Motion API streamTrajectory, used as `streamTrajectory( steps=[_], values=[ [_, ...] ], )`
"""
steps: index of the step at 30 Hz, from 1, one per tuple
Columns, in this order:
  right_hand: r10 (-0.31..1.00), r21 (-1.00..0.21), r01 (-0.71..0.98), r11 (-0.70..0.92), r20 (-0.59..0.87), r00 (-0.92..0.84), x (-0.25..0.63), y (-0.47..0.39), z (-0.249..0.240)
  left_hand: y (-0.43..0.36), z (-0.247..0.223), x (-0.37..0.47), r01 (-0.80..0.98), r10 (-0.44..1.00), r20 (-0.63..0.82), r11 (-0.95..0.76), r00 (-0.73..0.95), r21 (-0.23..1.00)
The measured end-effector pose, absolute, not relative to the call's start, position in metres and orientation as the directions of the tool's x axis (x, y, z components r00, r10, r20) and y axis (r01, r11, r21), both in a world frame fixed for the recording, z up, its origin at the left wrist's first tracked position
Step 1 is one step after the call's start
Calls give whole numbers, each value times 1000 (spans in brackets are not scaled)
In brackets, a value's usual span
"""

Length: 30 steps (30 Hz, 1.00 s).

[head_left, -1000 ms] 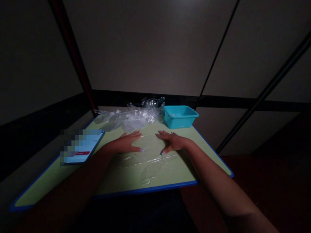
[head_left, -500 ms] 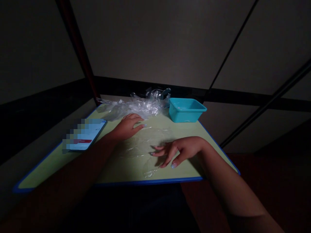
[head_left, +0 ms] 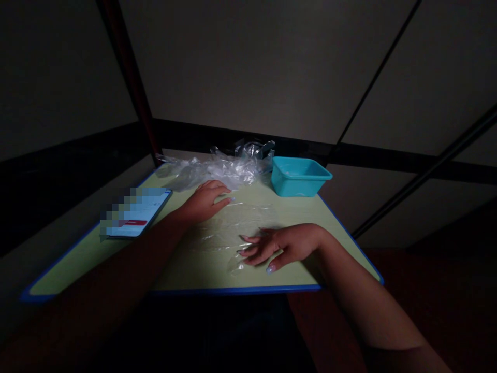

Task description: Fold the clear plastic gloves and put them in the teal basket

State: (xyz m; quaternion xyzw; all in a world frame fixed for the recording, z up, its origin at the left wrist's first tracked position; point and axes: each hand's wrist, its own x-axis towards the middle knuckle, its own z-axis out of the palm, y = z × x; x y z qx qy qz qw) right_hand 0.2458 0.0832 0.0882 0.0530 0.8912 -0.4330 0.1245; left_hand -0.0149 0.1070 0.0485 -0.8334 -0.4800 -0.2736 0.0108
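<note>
A sheet of clear plastic film, perhaps a flattened bag (head_left: 223,230), lies on the pale yellow table (head_left: 186,272). My left hand (head_left: 208,201) rests at its far left part with the fingers stretched out and the thumb apart. Over its near right part is my right hand (head_left: 277,246), palm down, fingers spread and pointing left. The right fingertips touch or hover just above a small crumpled end of the plastic; which of the two I cannot tell. Neither hand grips anything.
Crumpled clear plastic bags (head_left: 217,168) are heaped along the table's far edge. A turquoise plastic basket (head_left: 298,185) stands at the far right. On the left lies a phone (head_left: 142,212) with its screen lit. A wall (head_left: 252,67) rises behind the table.
My right hand has shifted slightly toward me and left, its fingers now flatter over the crumpled end of the plastic. My left hand has stayed almost in place.
</note>
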Motion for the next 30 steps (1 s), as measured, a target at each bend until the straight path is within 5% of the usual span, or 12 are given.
streamTrajectory(
  steps=[8,13,20,30],
  values=[
    [-7,-863,139,486,-163,-987,246,88,87,104,51,-12,760,769,476,-590,427,271],
    [129,-903,155,401,-112,-985,246,88,90,100,56,-9,719,778,461,-601,426,350],
    [365,-944,156,291,-41,-930,244,98,74,88,64,1,543,863,104,-400,494,738],
    [408,-958,140,250,-27,-913,245,107,68,75,63,15,556,783,-53,-391,620,734]
  ],
)
